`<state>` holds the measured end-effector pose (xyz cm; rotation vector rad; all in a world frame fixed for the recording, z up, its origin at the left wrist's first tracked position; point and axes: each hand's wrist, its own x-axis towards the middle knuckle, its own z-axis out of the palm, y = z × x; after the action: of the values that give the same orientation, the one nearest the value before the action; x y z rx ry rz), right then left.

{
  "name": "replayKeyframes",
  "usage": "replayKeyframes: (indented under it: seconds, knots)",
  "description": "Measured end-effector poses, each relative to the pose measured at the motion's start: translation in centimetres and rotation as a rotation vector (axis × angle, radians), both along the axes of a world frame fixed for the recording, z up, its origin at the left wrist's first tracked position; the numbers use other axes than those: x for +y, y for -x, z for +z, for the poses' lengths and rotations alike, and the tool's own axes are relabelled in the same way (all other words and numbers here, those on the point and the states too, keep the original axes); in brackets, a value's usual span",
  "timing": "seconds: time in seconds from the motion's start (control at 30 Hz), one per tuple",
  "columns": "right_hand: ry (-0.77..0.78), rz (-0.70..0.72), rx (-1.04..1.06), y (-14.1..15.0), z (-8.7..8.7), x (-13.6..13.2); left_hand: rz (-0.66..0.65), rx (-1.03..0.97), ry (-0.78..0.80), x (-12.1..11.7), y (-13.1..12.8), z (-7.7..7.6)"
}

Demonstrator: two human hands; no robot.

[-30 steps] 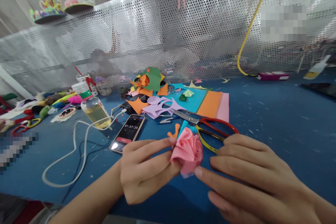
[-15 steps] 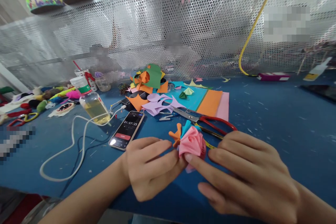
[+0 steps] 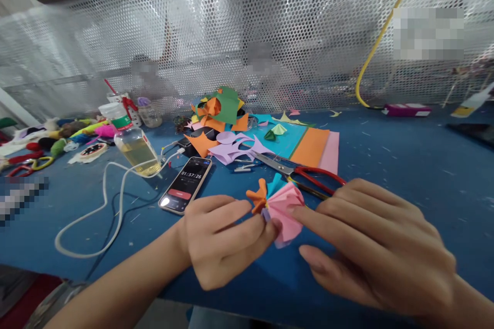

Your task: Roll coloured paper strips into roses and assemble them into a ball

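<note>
Between the thumb and fingers of my left hand [image 3: 219, 241] is a bunch of folded paper flowers. Its pink paper flower [image 3: 284, 216] faces right, with an orange curled piece [image 3: 259, 196] and a blue folded piece [image 3: 275, 185] at its upper left. The tip of my right index finger rests against the pink pleats. Otherwise my right hand [image 3: 374, 247] is empty, its thumb held apart below. Red-handled scissors [image 3: 283, 167] lie open behind the flowers, with their handles running toward my right knuckles. Whatever my left fingers pinch underneath is hidden.
Left of centre, a phone [image 3: 186, 185] shows a running timer beside a white cable [image 3: 106, 200] and a bottle [image 3: 137, 149] of yellowish liquid. Paper offcuts [image 3: 227, 108] are heaped over coloured sheets [image 3: 309, 146]. A perforated metal panel [image 3: 216, 36] stands behind the blue table.
The pink flower has turned, so its pleated side faces me instead of its spiral centre. My right index finger has moved slightly up and right, and its thumb stands lower and apart.
</note>
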<state>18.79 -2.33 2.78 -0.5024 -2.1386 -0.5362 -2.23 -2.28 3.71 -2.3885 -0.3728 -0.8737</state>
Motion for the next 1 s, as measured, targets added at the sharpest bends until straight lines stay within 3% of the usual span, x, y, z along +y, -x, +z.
replayKeyframes:
  seconds: [0.27,0.63,1.0]
  knots:
    - [-0.041,0.008,-0.032,-0.1,0.4,-0.1,0.005,-0.026,-0.005,-0.1,-0.1,0.0]
    - [0.046,0.033,-0.048,-0.4,-0.2,-1.1,-0.017,0.003,0.077,-0.5,0.5,0.5]
    - [0.05,0.055,0.051,-0.3,0.9,-1.4,0.009,-0.06,0.085,-0.4,0.2,0.4]
